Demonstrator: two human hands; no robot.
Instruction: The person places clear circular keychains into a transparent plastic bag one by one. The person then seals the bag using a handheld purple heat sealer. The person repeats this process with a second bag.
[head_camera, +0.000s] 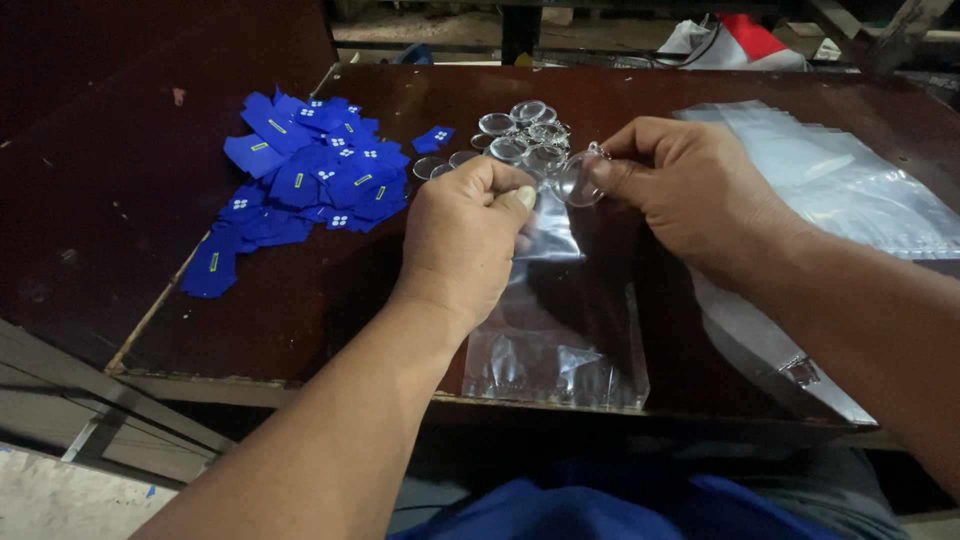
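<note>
My left hand (465, 235) is closed on the top edge of a small clear plastic bag (548, 235), holding it above the dark table (300, 310). My right hand (690, 190) pinches a round clear keychain disc (578, 181) right at the bag's mouth. Behind my hands lies a pile of several more clear round keychain discs (520, 135) with metal rings.
A heap of blue paper labels (305, 175) covers the left of the table. A stack of clear plastic bags (850, 185) lies at the right. More filled clear bags (560, 365) rest near the front edge. Red and white cloth (745, 40) sits beyond the table.
</note>
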